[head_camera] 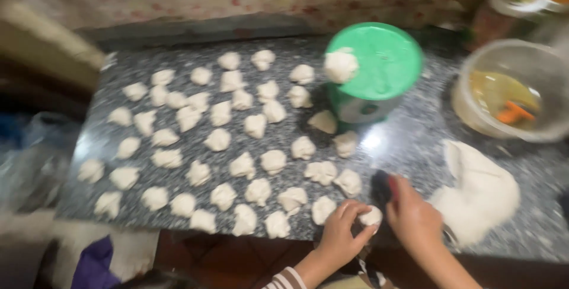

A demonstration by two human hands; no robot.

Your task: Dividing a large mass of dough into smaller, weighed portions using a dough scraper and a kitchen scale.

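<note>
My left hand (341, 235) is pinching a small dough piece (371, 215) at the front edge of the counter (409, 141), its fingers closing around the soft white lump. My right hand (415, 218) is resting just beside it at 3 o'clock, curled, and I cannot tell what it is gripping. The counter is speckled grey stone, looking smooth and shiny. Many lumpy pieces (219, 141) are filling it from 9 to 12 o'clock, leaving little free room. A big dough mass (483, 194) is lying at 3 o'clock. A green round lid (382, 64) is carrying one ball (341, 65) at 12 o'clock, and a clear bowl (515, 87) is standing at 2 o'clock.
</note>
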